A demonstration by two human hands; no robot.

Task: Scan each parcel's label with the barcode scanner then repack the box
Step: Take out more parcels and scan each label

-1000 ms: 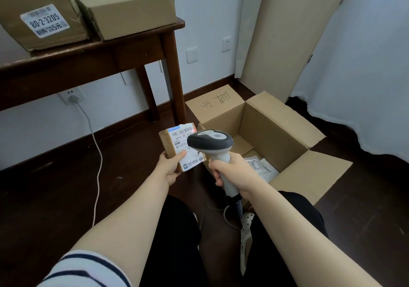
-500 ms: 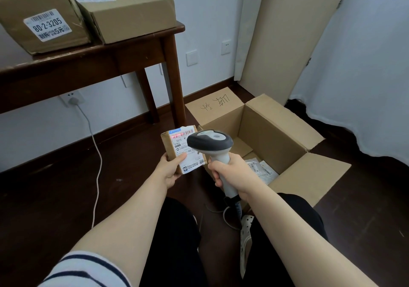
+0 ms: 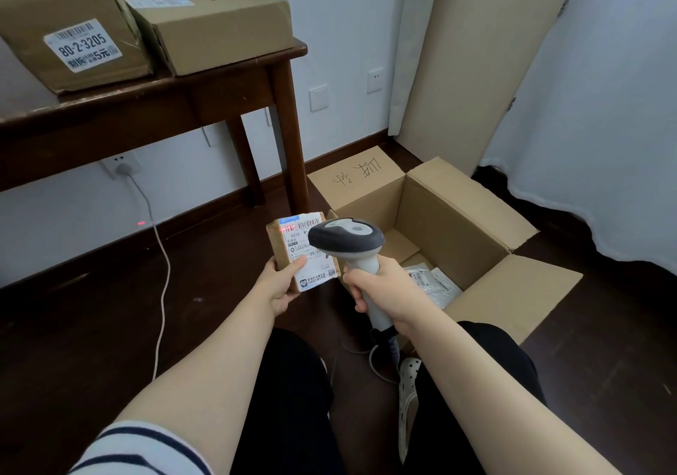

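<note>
My left hand [image 3: 281,284] grips a small cardboard parcel [image 3: 284,251] from below, thumb on its white label [image 3: 309,255], which faces me. My right hand [image 3: 388,291] holds the handle of a grey and white barcode scanner [image 3: 346,238], whose head covers the label's right part. A red scan line crosses the label's top left. To the right, an open cardboard box [image 3: 454,225] stands on the floor with a labelled packet [image 3: 432,282] lying inside.
Two larger cardboard parcels [image 3: 73,31] [image 3: 216,20] sit on a dark wooden table [image 3: 154,104] at the back left. A white cable [image 3: 161,273] runs from a wall socket down across the dark floor. White curtain [image 3: 604,126] hangs at right. My legs fill the foreground.
The red scan line has moved slightly down the label's top and a red dot now shows on the wall by the cable. Both hands stay almost where they were.
</note>
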